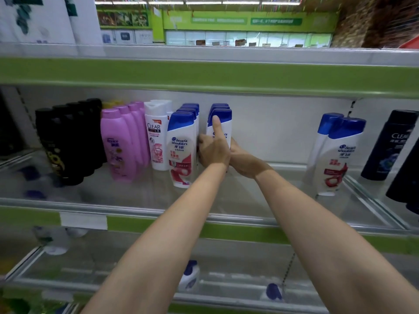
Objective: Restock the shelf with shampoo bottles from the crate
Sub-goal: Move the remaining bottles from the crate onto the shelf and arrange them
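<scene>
Shampoo bottle (221,125) stood on the shelf (260,191), both hands around it.
Head view: left hand (213,152) gripped its left side, thumb up its front; right hand (243,162) clasped its right side, just right of a matching row (182,146).

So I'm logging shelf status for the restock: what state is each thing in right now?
Held Head & Shoulders bottle: upright, gripped by both hands at the front of a short row.
Left hand: curled round it, forefinger up the front.
Right hand: grips its lower right side.
Head & Shoulders row: upright, apart from the held one.
Right pair: upright.
Purple bottles: upright.
</scene>
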A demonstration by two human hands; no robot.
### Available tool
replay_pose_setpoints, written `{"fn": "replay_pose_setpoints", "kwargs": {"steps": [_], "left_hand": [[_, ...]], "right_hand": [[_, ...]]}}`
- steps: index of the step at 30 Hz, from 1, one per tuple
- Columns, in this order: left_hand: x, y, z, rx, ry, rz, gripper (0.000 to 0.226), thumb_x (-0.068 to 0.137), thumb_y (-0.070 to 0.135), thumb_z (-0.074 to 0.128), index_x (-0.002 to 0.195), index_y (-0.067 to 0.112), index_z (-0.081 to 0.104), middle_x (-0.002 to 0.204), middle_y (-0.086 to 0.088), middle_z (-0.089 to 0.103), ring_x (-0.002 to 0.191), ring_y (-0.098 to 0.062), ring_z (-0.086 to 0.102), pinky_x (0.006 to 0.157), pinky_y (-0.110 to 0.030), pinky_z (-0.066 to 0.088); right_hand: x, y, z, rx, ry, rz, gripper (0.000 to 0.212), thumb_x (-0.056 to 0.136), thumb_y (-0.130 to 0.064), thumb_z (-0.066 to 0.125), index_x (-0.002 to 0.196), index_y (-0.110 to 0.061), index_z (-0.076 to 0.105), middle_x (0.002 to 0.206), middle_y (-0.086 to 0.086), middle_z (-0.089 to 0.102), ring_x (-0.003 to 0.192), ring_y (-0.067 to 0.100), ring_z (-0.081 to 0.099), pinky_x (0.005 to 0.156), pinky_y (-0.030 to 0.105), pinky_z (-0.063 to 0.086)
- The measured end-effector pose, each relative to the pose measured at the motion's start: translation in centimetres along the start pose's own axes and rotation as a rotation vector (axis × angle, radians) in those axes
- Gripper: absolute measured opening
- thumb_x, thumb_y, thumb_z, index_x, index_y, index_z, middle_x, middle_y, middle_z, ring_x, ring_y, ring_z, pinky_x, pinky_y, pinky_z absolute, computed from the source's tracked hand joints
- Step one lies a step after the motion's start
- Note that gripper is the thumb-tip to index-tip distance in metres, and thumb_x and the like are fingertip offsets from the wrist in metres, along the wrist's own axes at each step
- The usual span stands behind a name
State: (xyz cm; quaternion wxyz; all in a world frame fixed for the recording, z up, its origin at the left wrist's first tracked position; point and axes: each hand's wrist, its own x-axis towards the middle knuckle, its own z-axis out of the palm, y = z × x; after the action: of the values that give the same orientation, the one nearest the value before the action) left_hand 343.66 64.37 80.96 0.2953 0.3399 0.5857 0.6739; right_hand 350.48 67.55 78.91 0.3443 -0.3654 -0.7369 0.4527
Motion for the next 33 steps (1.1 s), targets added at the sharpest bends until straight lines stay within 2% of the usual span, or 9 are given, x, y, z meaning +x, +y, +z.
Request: {"fn": "replay_pose_setpoints", "kwargs": {"steps": [4, 8, 11, 13, 17, 19, 24, 28, 33], "left_hand": [[0.5, 0.0, 0.2, 0.026, 0.012, -0.006, 0.074, 0.093, 0.063, 0.024, 0.135, 0.005, 0.041, 0.136, -0.015, 0.050, 0.126, -0.031, 0.048, 0.110, -0.040, 0.033], [-0.1, 0.5, 0.0, 0.030, -0.005, -0.038, 0.075, 0.093, 0.063, 0.021, 0.135, 0.004, 0.040, 0.135, -0.013, 0.052, 0.123, -0.029, 0.050, 0.109, -0.042, 0.035], [-1.9, 1.1, -0.2, -0.018, 0.021, -0.080, 0.090, 0.082, 0.070, 0.017, 0.132, 0.000, 0.045, 0.133, -0.018, 0.053, 0.122, -0.033, 0.051, 0.106, -0.044, 0.038], [-3.9, 1.6, -0.5, 0.012, 0.035, -0.047, 0.082, 0.092, 0.063, 0.022, 0.133, -0.005, 0.039, 0.143, -0.024, 0.041, 0.132, -0.034, 0.041, 0.111, -0.038, 0.030], [-8.2, 2.4, -0.8, 0.209, 0.032, -0.081, 0.074, 0.098, 0.055, 0.018, 0.146, -0.002, 0.017, 0.156, -0.022, 0.015, 0.144, -0.034, 0.018, 0.116, -0.044, 0.016], [-10.4, 3.0, -0.4, 0.286, 0.001, -0.086, 0.073, 0.098, 0.054, 0.017, 0.149, 0.002, 0.013, 0.155, -0.023, 0.014, 0.142, -0.036, 0.021, 0.115, -0.047, 0.019], [-14.2, 3.0, 2.7, 0.318, -0.218, 0.013, 0.053, 0.097, 0.039, 0.041, 0.137, 0.005, 0.038, 0.143, -0.021, 0.035, 0.129, -0.035, 0.041, 0.106, -0.039, 0.034], [-15.3, 2.2, 5.5, 0.352, -0.496, 0.078, 0.061, 0.093, 0.029, 0.053, 0.145, 0.008, 0.029, 0.148, -0.015, 0.036, 0.134, -0.030, 0.039, 0.109, -0.037, 0.036], [-14.5, 1.2, 8.0, 0.383, -0.696, 0.031, 0.079, 0.086, 0.020, 0.065, 0.148, 0.007, 0.018, 0.152, -0.013, 0.029, 0.138, -0.027, 0.033, 0.108, -0.033, 0.031]], "right_hand": [[0.9, 0.9, -0.2, -0.034, 0.050, 0.033, 0.083, 0.067, -0.033, 0.069, 0.140, -0.027, 0.031, 0.140, 0.007, 0.042, 0.124, 0.024, 0.051, 0.099, 0.045, 0.049], [-1.4, -0.4, -0.5, -0.044, 0.073, 0.149, 0.116, 0.072, -0.032, 0.077, 0.152, -0.021, -0.007, 0.160, 0.001, 0.003, 0.146, 0.020, 0.017, 0.117, 0.042, 0.026], [-3.7, -1.2, -1.3, -0.043, 0.174, 0.187, 0.099, 0.080, -0.014, 0.072, 0.152, -0.011, 0.005, 0.159, 0.005, 0.010, 0.145, 0.022, 0.020, 0.114, 0.032, 0.026], [-5.8, -1.9, -1.9, -0.034, 0.252, 0.168, 0.083, 0.084, -0.007, 0.067, 0.150, -0.009, 0.018, 0.155, 0.009, 0.024, 0.140, 0.023, 0.032, 0.109, 0.031, 0.033], [-10.4, -2.8, -3.3, -0.076, 0.361, 0.131, 0.063, 0.088, -0.007, 0.060, 0.144, -0.011, 0.033, 0.141, 0.007, 0.043, 0.124, 0.020, 0.049, 0.106, 0.035, 0.042], [-12.8, -3.1, -4.3, -0.119, 0.404, 0.117, 0.055, 0.089, -0.008, 0.059, 0.140, -0.010, 0.037, 0.134, 0.009, 0.048, 0.111, 0.018, 0.053, 0.102, 0.035, 0.045], [-17.8, -2.8, -7.5, -0.182, 0.564, 0.130, 0.042, 0.087, -0.011, 0.062, 0.126, -0.007, 0.047, 0.116, 0.009, 0.056, 0.105, 0.022, 0.057, 0.098, 0.042, 0.049], [-19.8, -1.5, -10.9, -0.189, 0.682, 0.234, 0.050, 0.078, -0.009, 0.067, 0.122, -0.006, 0.044, 0.124, 0.011, 0.054, 0.113, 0.027, 0.055, 0.100, 0.042, 0.047], [-19.6, 0.3, -13.2, -0.100, 0.679, 0.310, 0.078, 0.073, -0.005, 0.071, 0.138, -0.011, 0.029, 0.141, 0.012, 0.028, 0.126, 0.027, 0.040, 0.109, 0.043, 0.037]]}}
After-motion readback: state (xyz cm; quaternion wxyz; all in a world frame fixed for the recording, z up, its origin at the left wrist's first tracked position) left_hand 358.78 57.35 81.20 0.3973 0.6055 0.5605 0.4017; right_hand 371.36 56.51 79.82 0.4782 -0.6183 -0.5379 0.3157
